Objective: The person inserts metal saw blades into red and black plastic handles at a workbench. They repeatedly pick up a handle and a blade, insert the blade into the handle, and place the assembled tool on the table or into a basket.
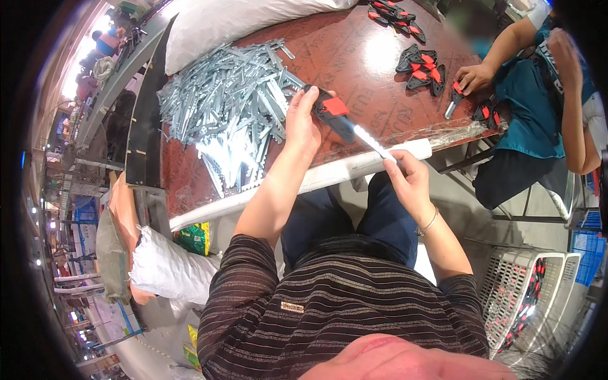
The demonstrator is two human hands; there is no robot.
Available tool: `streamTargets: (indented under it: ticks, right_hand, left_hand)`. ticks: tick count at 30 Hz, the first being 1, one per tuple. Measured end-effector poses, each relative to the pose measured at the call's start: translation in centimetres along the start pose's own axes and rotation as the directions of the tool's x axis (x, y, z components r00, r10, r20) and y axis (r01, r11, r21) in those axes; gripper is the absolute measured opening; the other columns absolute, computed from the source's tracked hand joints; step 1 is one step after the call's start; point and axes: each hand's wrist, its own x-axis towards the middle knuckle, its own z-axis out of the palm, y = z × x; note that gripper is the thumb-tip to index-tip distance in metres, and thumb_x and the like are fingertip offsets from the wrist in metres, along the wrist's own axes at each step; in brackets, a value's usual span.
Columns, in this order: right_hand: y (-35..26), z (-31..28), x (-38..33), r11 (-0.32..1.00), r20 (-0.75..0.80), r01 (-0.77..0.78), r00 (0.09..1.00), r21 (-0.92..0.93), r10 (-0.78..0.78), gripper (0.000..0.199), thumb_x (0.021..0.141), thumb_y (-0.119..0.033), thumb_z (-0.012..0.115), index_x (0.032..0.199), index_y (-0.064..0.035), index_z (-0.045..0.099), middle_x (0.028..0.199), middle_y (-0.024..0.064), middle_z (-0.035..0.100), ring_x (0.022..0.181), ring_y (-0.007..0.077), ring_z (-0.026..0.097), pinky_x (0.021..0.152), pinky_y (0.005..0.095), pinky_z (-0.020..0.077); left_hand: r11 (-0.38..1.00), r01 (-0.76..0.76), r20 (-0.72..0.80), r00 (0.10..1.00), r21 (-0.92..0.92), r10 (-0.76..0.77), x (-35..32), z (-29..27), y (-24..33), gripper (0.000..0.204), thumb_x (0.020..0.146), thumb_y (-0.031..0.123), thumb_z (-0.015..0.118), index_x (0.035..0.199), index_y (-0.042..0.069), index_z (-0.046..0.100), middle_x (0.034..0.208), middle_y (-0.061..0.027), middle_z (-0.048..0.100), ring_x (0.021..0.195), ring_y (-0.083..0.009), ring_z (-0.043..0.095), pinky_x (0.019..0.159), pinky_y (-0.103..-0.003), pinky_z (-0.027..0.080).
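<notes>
My left hand (303, 123) is closed round the back end of a black and red tool handle (333, 115), held above the near edge of the table. A shiny, narrow metal blade (370, 139) sticks out of the handle's front toward the lower right. Its far end is pinched between the thumb and fingers of my right hand (409, 180). How the blade sits inside the handle is hidden. Left of my left hand lies a large heap of loose metal blades (221, 95), some with toothed edges.
Several more black and red handles (421, 68) lie at the table's right. There a co-worker's hand (476, 76) holds a similar bladed tool (454, 100). A white sack (234, 22) rests behind the heap. A white tube (354, 166) lines the table's front edge. Crates (506, 291) stand lower right.
</notes>
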Motion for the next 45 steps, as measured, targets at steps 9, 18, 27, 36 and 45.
streamTargets:
  ticks: [9, 18, 27, 36, 45]
  right_hand:
    - [-1.5, 3.7, 1.4, 0.822, 0.114, -0.242, 0.97, 0.515, 0.214, 0.016, 0.089, -0.016, 0.062, 0.098, -0.0042, 0.058, 0.068, -0.0083, 0.048, 0.055, -0.0004, 0.038, 0.049, 0.0172, 0.0316]
    - [-2.8, 3.1, 0.5, 0.178, 0.481, -0.538, 0.83, 0.824, 0.283, 0.022, 0.095, -0.026, 0.054, 0.079, -0.014, 0.044, 0.057, -0.0082, 0.031, 0.046, 0.0033, 0.024, 0.042, 0.02, 0.0195]
    - [-1.6, -0.1, 0.9, 0.437, 0.381, -0.471, 0.881, 0.766, 0.281, 0.015, 0.094, -0.023, 0.054, 0.088, -0.0102, 0.051, 0.058, -0.0103, 0.032, 0.046, 0.0005, 0.025, 0.042, 0.0185, 0.0176]
    - [-2.8, -4.0, 3.2, 0.864, 0.568, -0.314, 0.822, 0.394, 0.039, 0.024, 0.094, -0.025, 0.053, 0.089, -0.0024, 0.06, 0.074, -0.0058, 0.053, 0.064, 0.0035, 0.045, 0.057, 0.0216, 0.0386]
    - [-3.7, -3.1, 0.8, 0.971, -0.126, 0.065, 0.987, -0.231, -0.096, 0.02, 0.091, -0.02, 0.054, 0.102, -0.0073, 0.063, 0.08, 0.0148, 0.063, 0.072, 0.0318, 0.062, 0.063, 0.0346, 0.0475]
  left_hand:
    - [0.945, 0.185, 0.211, 0.969, -0.27, -0.13, -4.0, 1.4, -1.6, 0.038, 0.094, 0.029, 0.052, 0.123, 0.005, 0.048, 0.114, -0.0103, 0.058, 0.106, -0.0213, 0.056, 0.093, -0.041, 0.046]
    - [0.993, 0.085, 0.511, 0.859, -0.078, -0.033, -5.5, 0.9, -1.3, 0.064, 0.086, 0.023, 0.065, 0.138, 0.005, 0.034, 0.135, -0.0154, 0.045, 0.124, -0.0284, 0.046, 0.1, -0.045, 0.043]
    - [0.961, 0.221, 0.673, 0.738, -0.168, -0.052, -5.2, 0.9, -0.7, 0.071, 0.09, 0.053, 0.048, 0.137, 0.0, 0.035, 0.128, -0.0212, 0.05, 0.123, -0.0318, 0.048, 0.099, -0.044, 0.042]
    - [0.421, 0.895, 0.833, 0.114, 0.15, -0.541, -7.0, -0.4, -2.4, 0.076, 0.092, 0.057, 0.037, 0.133, -0.007, 0.032, 0.112, -0.0244, 0.056, 0.102, -0.0364, 0.061, 0.076, -0.049, 0.056]
    - [0.775, 0.599, 0.52, 0.736, -0.201, -0.433, -6.6, 0.6, -2.8, 0.043, 0.094, 0.024, 0.046, 0.129, -0.001, 0.042, 0.129, -0.0192, 0.049, 0.121, -0.0318, 0.048, 0.097, -0.039, 0.046]
